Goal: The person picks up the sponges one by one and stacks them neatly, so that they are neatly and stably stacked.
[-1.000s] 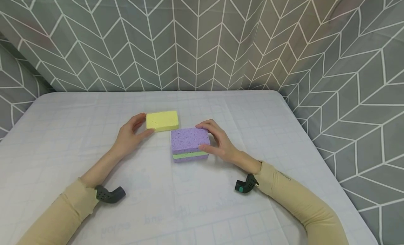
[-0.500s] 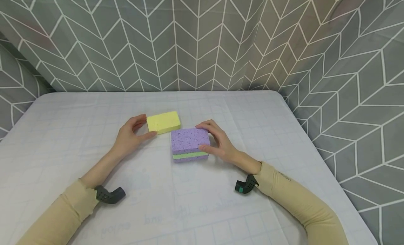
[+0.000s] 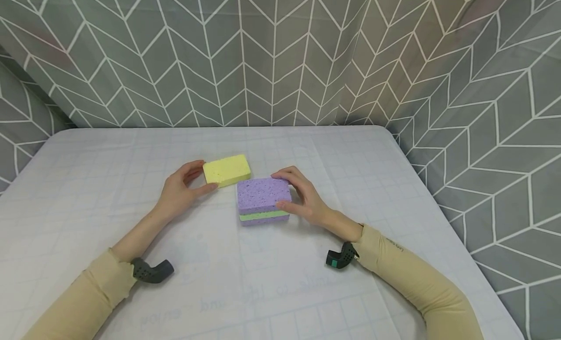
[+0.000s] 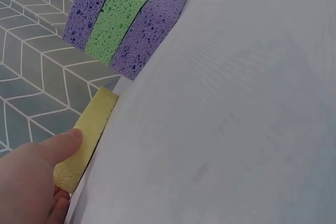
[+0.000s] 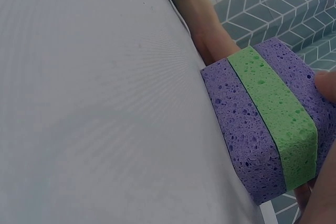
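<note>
Three sponges stand stacked near the middle of the table: a purple sponge [image 3: 262,191] on top, a thin green sponge [image 3: 259,216] between, and another purple sponge [image 3: 265,223] at the bottom. My right hand [image 3: 308,198] grips this stack by its right end, thumb on the near side and fingers at the far side. Just behind and left of the stack lies a yellow sponge [image 3: 227,170], flat and slightly angled. My left hand [image 3: 177,190] pinches its left end; the thumb presses its near side in the left wrist view, and the other fingers are partly hidden.
A white cloth with faint grid lines and lettering covers the table [image 3: 210,262]. A grey curtain [image 3: 271,57] with white chevron lines hangs behind it and along the right side. Each wrist wears a dark camera mount [image 3: 153,271].
The yellow sponge has turned slightly, its near left corner shifting right and toward me along with my left thumb. My right hand and the stack have stayed in place.
</note>
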A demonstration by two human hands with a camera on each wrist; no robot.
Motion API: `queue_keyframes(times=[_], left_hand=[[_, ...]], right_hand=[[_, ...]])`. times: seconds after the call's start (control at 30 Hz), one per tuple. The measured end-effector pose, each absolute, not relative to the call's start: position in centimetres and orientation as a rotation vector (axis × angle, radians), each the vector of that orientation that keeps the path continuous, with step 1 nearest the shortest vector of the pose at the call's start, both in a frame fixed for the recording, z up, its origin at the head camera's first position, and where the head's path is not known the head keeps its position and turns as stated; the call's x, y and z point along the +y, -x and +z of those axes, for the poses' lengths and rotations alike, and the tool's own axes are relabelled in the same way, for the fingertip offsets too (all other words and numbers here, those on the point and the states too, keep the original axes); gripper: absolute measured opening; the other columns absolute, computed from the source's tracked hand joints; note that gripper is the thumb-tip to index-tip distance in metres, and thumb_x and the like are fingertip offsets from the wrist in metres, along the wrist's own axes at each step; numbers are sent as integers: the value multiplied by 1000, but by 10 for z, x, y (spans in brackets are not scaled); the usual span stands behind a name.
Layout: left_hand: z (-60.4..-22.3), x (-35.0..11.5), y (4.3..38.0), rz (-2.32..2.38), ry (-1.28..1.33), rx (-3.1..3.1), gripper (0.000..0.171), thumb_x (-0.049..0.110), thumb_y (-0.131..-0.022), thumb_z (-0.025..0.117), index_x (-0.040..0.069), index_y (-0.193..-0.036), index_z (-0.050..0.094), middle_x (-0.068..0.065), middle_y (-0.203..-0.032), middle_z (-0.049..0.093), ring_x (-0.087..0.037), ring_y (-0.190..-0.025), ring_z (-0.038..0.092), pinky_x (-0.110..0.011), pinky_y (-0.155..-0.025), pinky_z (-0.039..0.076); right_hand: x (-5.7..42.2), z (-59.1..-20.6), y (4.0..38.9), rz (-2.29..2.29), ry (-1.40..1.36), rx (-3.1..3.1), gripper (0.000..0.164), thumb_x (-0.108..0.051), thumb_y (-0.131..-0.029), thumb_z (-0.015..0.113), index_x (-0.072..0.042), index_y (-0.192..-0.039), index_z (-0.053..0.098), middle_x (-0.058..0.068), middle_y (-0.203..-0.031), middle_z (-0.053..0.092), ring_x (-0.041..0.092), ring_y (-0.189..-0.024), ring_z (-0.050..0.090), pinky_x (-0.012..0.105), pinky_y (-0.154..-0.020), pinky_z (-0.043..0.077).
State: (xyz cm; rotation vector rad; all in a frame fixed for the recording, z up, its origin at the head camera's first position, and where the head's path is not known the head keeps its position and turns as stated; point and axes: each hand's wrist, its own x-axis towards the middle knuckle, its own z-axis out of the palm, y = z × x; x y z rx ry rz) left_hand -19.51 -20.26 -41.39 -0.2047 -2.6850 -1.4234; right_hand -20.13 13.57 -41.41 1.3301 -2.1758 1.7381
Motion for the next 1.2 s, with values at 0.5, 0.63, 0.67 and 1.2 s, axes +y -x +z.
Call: queue_keyframes(times=[0.5, 0.63, 0.67, 1.2], left_hand=[[-414, -202, 194, -1423, 169, -2689, 78, 29, -83, 83, 4, -146, 44, -17, -146, 50, -35, -133, 52, -43, -113, 45], [-413, -202, 194, -1442, 166, -2685, 77, 28, -84, 83, 4, -146, 45, -18, -146, 50, -36, -134, 51, -44, -114, 44], [-413, -202, 193, -1440, 168, -2686, 77, 28, -84, 83, 3, -146, 45, -18, -146, 50, -36, -134, 51, -44, -114, 45], [-415, -201, 193, -1461, 136, -2663, 78, 33, -83, 84, 6, -146, 46, -13, -147, 50, -32, -133, 52, -42, -112, 46]], right_hand=[[134, -413, 202, 1736, -1337, -2163, 62, -40, -91, 67, 2, -135, 53, 17, -130, 50, 26, -117, 49, 30, -103, 46], [135, -413, 201, 1741, -1333, -2165, 63, -42, -91, 67, 2, -135, 53, 17, -129, 50, 26, -117, 49, 31, -104, 46], [135, -413, 201, 1741, -1330, -2168, 64, -43, -91, 66, 2, -135, 53, 17, -129, 50, 25, -117, 49, 31, -103, 46], [135, -415, 201, 1734, -1335, -2162, 65, -45, -91, 66, 2, -134, 53, 17, -128, 50, 26, -116, 49, 30, -102, 47]])
